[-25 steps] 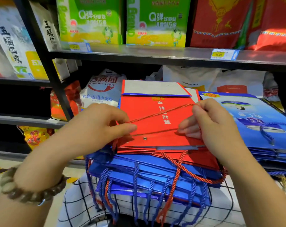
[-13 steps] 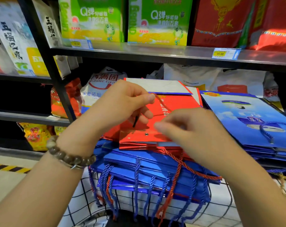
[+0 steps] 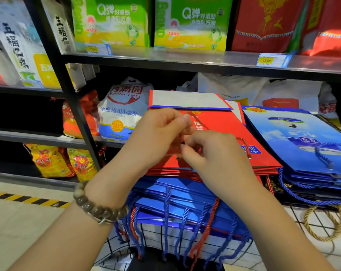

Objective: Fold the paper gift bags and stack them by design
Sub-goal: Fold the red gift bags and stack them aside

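Note:
A folded red gift bag (image 3: pixel 228 126) lies flat on top of a stack of blue and red bags (image 3: pixel 185 194), its grey bottom flap turned up at the far end. Its red rope handle (image 3: pixel 245 147) curves across the bag's face. My left hand (image 3: pixel 156 137) pinches the red cord above the bag's near half. My right hand (image 3: pixel 210 153) pinches at the cord just below it, fingertips almost touching the left hand. To the right lies a separate stack of light-blue printed bags (image 3: pixel 302 141) with a blue rope handle.
The stacks rest on a black wire basket (image 3: pixel 214 249) with white checked cloth. Behind stand shop shelves (image 3: pixel 185 59) with green boxes, red boxes, a flour sack (image 3: pixel 120 112) and yellow packets. A gold rope handle (image 3: pixel 322 225) hangs at lower right. Floor with hazard tape lies left.
My hands were spread apart holding the red cord stretched across the bag. They have come together over the bag's middle, both pinching the cord close to one another.

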A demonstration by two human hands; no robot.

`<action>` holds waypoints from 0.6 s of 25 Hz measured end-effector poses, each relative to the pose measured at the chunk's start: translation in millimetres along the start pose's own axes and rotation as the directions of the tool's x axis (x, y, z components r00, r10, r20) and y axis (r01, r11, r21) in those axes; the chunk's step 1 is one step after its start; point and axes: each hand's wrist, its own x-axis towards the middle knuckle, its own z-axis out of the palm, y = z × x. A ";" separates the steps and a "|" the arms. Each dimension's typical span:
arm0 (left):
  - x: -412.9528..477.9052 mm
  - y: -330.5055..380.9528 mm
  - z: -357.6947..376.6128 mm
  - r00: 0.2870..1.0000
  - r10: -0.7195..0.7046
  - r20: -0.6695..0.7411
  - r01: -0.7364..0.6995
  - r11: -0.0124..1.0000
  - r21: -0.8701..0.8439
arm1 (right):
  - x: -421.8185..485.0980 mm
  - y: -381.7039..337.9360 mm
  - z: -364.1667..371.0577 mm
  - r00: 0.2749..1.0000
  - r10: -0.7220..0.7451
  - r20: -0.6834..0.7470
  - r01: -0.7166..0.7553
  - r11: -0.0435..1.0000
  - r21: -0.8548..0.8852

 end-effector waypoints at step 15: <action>-1.3 -13.0 -29.2 0.996 0.006 0.088 -0.044 0.900 0.433 | -15.0 44.7 -12.8 0.976 -0.118 0.183 0.117 0.993 0.014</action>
